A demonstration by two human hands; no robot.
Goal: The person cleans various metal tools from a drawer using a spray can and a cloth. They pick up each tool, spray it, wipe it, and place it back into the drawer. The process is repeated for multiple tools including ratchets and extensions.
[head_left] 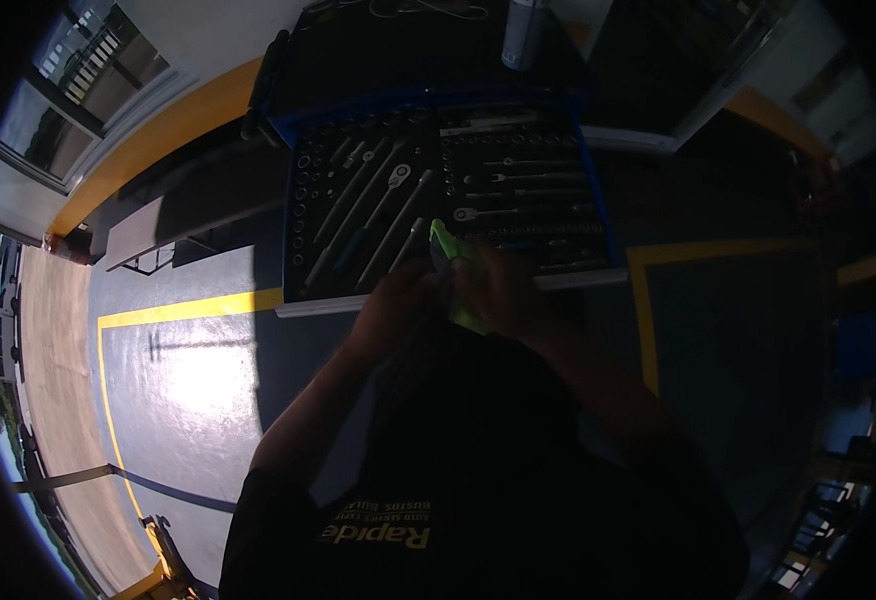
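Note:
Both of my hands meet over the front edge of an open tool drawer [293, 230]. My right hand [503, 290] is closed around a bright green cloth [446, 238], which sticks up above the fingers and hangs below them. My left hand [398, 300] is closed right beside it, touching or nearly touching the cloth. Deep shadow hides what is between the left fingers. In the drawer, dark trays hold a ratchet [398, 178], a second ratchet [466, 214], long extension bars [358, 215] and rows of sockets [300, 210].
The blue tool cabinet has a dark top with a grey bottle [521, 35] and a pale cable [428, 12]. A low bench [163, 232] stands to the left. Yellow lines [193, 308] mark the floor. A yellow piece of equipment [166, 570] is at the lower left.

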